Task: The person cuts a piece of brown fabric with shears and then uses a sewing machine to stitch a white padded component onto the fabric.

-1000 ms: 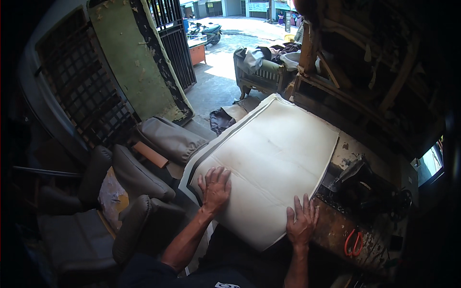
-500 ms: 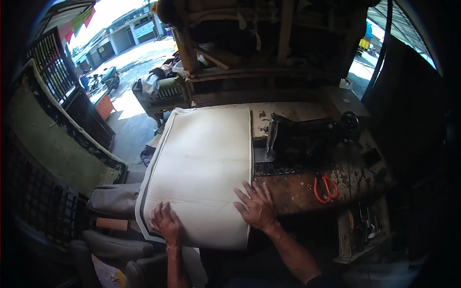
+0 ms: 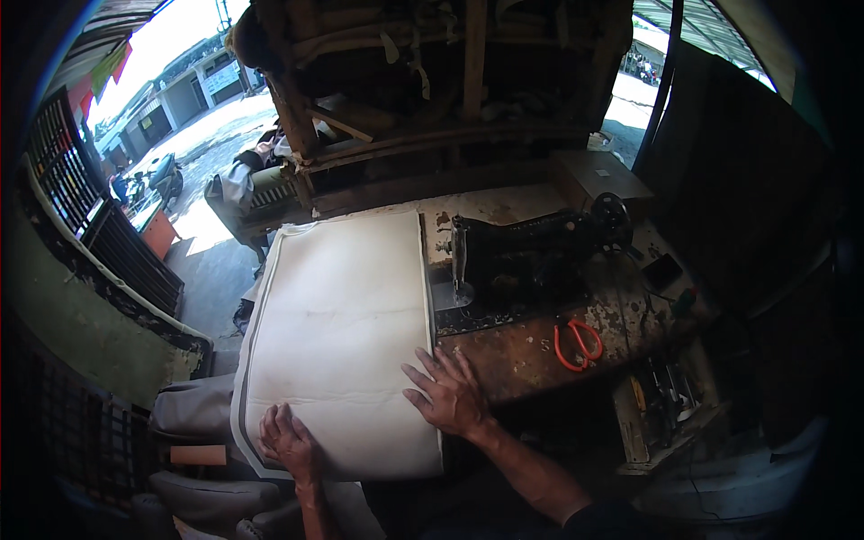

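A large off-white padded panel [image 3: 337, 306] lies over the sewing table, with a dark line along its left border and pale edging. On its near left part rests my left hand [image 3: 290, 441], fingers slightly bent and nothing gripped. My right hand [image 3: 447, 393] lies spread across the panel's near right edge, palm down. Just right of the panel stands a black sewing machine [image 3: 531, 252], its needle end beside the panel's edge. Scissors with red-orange handles [image 3: 578, 346] lie on the worn brown tabletop [image 3: 490, 363], to the right of my right hand.
An open wooden drawer [image 3: 670, 405] with tools hangs below the table's right side. Grey cushioned pieces [image 3: 211, 495] are at the lower left. A dark wooden frame [image 3: 472, 63] rises behind the table. A cardboard box [image 3: 603, 175] sits at the back right.
The whole view has swung, so the scene sits further left and slightly lower. Both hands keep about the same places on the panel.
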Available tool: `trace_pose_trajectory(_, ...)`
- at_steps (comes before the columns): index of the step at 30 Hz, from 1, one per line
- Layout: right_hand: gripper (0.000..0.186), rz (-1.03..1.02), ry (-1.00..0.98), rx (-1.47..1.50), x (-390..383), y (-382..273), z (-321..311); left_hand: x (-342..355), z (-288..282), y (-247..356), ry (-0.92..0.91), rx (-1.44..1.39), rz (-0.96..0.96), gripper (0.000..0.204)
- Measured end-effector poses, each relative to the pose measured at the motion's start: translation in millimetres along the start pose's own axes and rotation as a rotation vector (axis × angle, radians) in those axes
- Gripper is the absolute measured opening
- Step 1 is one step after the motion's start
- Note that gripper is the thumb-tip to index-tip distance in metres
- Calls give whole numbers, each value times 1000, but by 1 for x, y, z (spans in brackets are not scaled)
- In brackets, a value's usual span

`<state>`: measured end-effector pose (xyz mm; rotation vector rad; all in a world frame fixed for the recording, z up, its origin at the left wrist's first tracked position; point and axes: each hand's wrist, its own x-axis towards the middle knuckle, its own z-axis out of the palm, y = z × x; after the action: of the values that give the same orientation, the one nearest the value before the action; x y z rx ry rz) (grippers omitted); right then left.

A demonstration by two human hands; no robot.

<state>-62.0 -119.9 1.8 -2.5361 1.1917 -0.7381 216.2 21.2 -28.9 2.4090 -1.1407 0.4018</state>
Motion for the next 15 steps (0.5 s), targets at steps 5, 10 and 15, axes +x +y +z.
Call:
trace_pose_trajectory(5,51,-2,-3,4,1,1,-1,0,4,-2,19,-33,20,37)
trace_pose_trajectory(10,50,-8,-8,3,1,2,-4,-1,3,3,10,-31,5,37)
trace_pose_trajectory(15,49,-4,-2,-10,2,2,-2,-1,2,3,10,-21,-4,37)
